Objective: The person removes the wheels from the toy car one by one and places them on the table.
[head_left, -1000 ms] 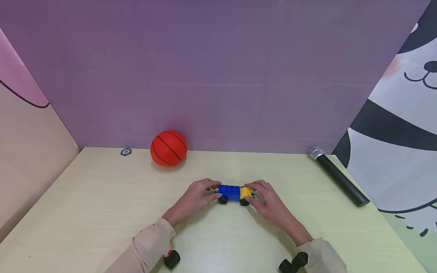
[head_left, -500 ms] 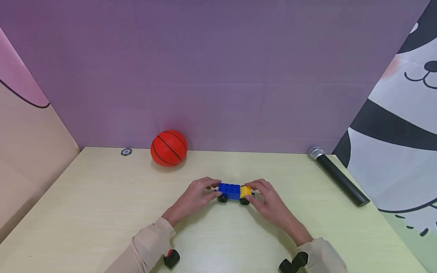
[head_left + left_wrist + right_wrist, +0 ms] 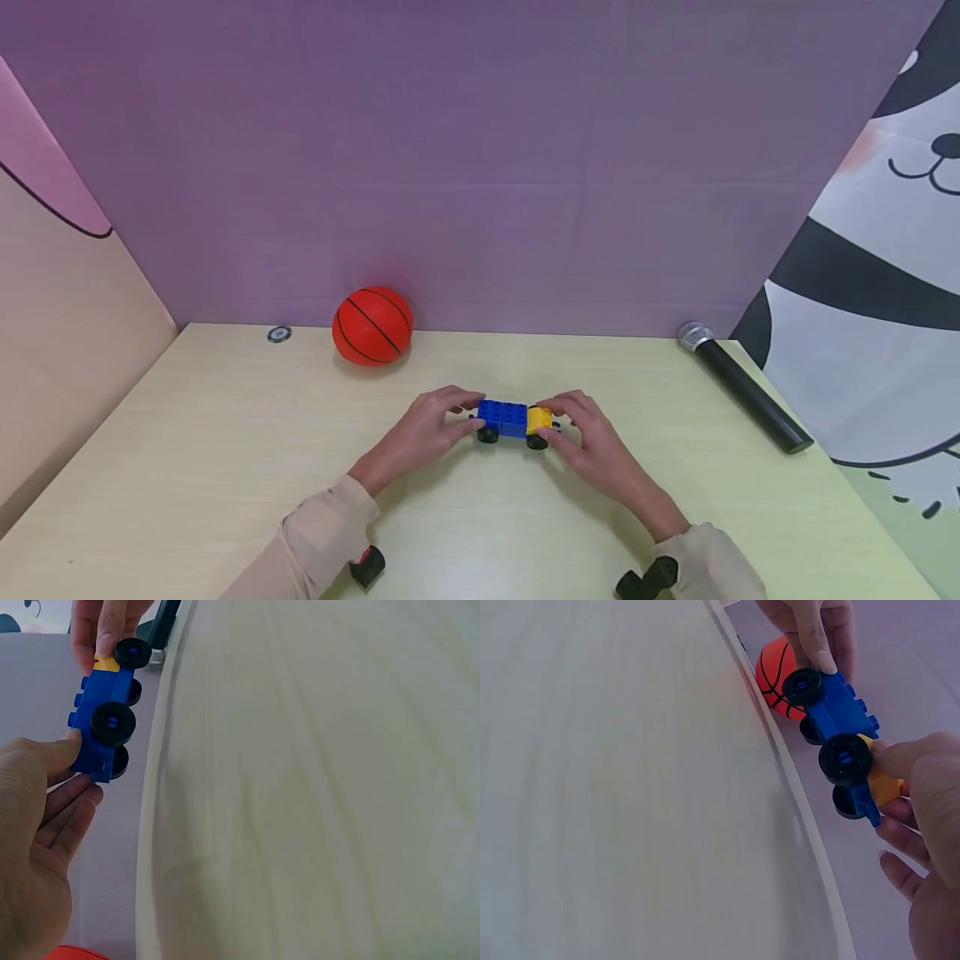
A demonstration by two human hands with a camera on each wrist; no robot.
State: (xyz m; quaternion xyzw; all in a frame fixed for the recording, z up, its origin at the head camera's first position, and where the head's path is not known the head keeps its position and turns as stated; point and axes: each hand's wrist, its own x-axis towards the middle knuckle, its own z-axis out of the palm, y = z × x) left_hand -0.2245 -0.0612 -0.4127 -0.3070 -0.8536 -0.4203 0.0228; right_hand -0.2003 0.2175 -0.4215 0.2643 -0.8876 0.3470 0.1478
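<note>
Between both hands is a toy car (image 3: 504, 418) built of blue and yellow blocks on black wheels, with studs on its blue top. My left hand (image 3: 427, 430) pinches the blue end between thumb and fingers. The right hand (image 3: 592, 442) grips the yellow end the same way. In the left wrist view the car (image 3: 101, 724) is held above the table surface, its wheels hanging free. The right wrist view shows the yellow block (image 3: 885, 784) under the right thumb, with a blue hook-like piece sticking out below it.
A red toy basketball (image 3: 372, 326) sits near the table's back edge, left of the car. Further left lies a small round chip (image 3: 279, 334). A black microphone (image 3: 742, 387) lies along the right edge. A purple wall panel (image 3: 480, 167) rises behind the table (image 3: 187, 433).
Both hands have shifted the toy car very slightly up in the head view, its blue end also a touch to the left. The grip of each hand stays the same.
</note>
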